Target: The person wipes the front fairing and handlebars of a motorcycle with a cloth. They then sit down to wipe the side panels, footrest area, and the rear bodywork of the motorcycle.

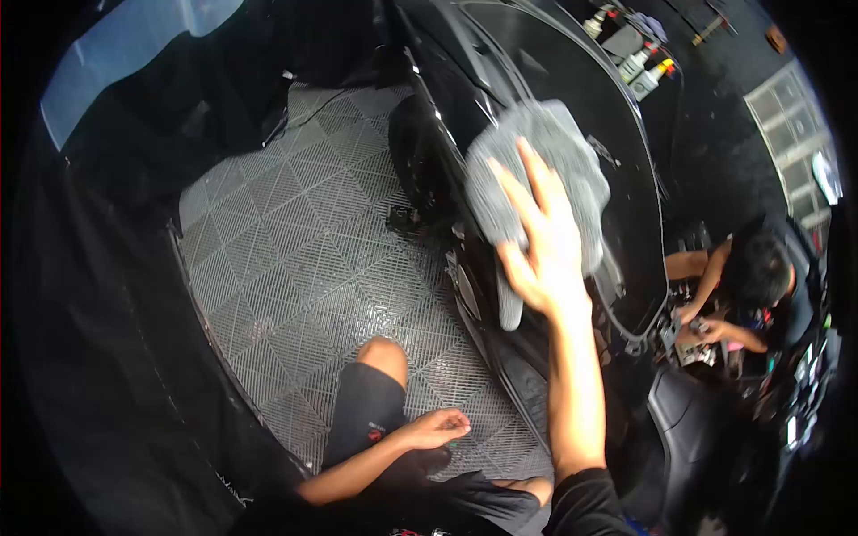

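My right hand [542,241] lies with its fingers spread over a grey cloth [572,161], holding it against the glossy black vehicle panel [626,98]. The cloth bunches around the palm, and one end hangs below the wrist. Lower down, my left hand [441,428] hovers near my bent knee [384,357], away from the vehicle. Its fingers are loosely curled with a gap to the thumb, and nothing shows in them.
Grey ribbed floor tiles [295,223] spread below, with a black curtain [98,295] along the left. Several spray bottles [650,80] stand at the upper right. Another person [760,277] crouches at the right, hands on small parts. A black seat [679,420] is at lower right.
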The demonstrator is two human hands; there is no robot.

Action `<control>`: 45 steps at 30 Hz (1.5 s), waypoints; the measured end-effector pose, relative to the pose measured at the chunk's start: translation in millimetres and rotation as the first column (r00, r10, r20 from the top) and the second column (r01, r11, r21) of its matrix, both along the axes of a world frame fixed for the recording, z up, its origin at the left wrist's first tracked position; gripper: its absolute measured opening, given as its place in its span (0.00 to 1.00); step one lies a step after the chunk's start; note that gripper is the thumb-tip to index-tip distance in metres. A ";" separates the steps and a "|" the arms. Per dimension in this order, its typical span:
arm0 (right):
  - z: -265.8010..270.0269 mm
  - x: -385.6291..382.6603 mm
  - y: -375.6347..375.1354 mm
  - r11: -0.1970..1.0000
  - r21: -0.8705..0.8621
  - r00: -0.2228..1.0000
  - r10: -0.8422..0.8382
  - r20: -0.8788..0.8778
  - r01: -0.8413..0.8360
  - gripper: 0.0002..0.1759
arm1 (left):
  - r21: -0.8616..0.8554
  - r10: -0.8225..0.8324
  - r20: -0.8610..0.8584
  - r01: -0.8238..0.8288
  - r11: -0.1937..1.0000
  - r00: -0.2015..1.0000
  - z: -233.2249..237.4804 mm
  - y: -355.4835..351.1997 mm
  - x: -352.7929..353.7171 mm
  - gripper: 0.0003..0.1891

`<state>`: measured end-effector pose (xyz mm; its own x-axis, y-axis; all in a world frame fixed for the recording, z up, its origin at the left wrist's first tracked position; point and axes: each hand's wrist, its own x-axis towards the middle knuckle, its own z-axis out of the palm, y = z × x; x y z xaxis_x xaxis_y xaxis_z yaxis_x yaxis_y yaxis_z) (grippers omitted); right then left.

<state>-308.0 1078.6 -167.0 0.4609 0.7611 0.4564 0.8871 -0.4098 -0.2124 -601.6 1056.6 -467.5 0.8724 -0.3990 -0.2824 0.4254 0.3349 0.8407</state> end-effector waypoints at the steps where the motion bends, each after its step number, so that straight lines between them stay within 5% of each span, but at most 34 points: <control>1: -9.9 -1.6 -6.9 0.999 0.043 1.000 0.004 -0.009 -0.003 0.40 | -0.053 0.078 -0.094 -0.083 0.995 0.993 18.2 8.4 -2.6 0.16; 5: -60.9 -34.4 -39.2 0.972 0.054 0.971 -0.233 0.054 0.230 0.36 | -0.115 0.290 -0.454 -0.378 0.919 0.842 118.6 61.8 -29.3 0.12; 9: 16.6 8.3 44.4 0.993 0.032 0.974 -0.109 -0.198 0.118 0.38 | -0.080 0.427 -0.628 -0.600 0.796 0.651 192.0 102.8 -72.6 0.12; 13: 72.2 64.7 132.6 0.990 0.105 0.917 -0.041 -0.396 0.089 0.35 | 0.081 0.462 -0.698 -0.581 0.810 0.547 250.3 143.0 -68.8 0.11; 21: 84.4 68.4 117.4 0.996 0.030 0.833 -0.049 -0.552 0.079 0.38 | 0.140 0.569 -0.639 -0.649 0.748 0.518 348.2 207.7 1.5 0.10; 26: 123.8 122.3 205.3 0.976 -0.203 0.894 -0.156 -0.419 0.075 0.49 | 0.279 0.600 -0.598 -0.564 0.777 0.531 396.6 251.5 75.4 0.10; 32: 137.4 238.4 333.7 0.999 -0.044 0.893 -0.042 -0.448 0.025 0.44 | 0.428 0.612 -0.515 -0.438 0.790 0.601 429.9 314.3 179.4 0.11; 39: 162.7 206.2 305.4 0.958 -0.276 0.846 -0.207 -0.491 0.074 0.51 | 0.517 0.552 -0.489 -0.285 0.807 0.676 479.9 374.8 272.4 0.10; 42: 153.4 228.3 330.7 0.975 -0.177 0.747 -0.219 -0.628 0.137 0.52 | 0.494 0.496 -0.462 -0.251 0.832 0.735 479.0 399.5 285.2 0.11; 45: 157.8 272.2 377.8 0.922 0.032 0.537 -0.196 -0.820 0.385 0.52 | 0.471 0.418 -0.435 -0.195 0.861 0.797 478.9 433.7 314.8 0.11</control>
